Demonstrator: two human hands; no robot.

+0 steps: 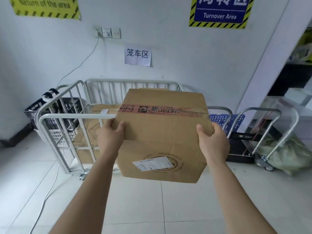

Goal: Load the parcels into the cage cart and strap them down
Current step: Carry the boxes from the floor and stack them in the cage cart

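"Parcel posn?"
"Up off floor, held betw. both hands, on near side of cage cart. Not inside cart yet. Brown carton, red printed tape across top, white shipping label on near face, stuck on at a tilt."
"L hand?"
"Clamped on L edge of parcel. Thumb on top face, fingers curled round side."
"R hand?"
"Same on R edge: thumb on top, rest wrapped round side, tips hidden behind card. Gripping, not lying flat."
"Inside cart?"
"Other brown cartons already in, toward far and L. Count unclear, partly hidden by parcel."
"Cart itself?"
"White tube rails, standing against far wall. Near-L castor visible on tiled floor."
"Round it?"
"Black crate just beyond L rail. Blue perforated crate to R. Further R, platform trolley w/ silver hoop handle, greenish sack near it. On far wall: paper notice w/ Chinese chars above cart, blue 'Turnover Area' sign top R, yellow 'Return of the area' sign top L, socket plate w/ white cable trailing down toward L side of cart."
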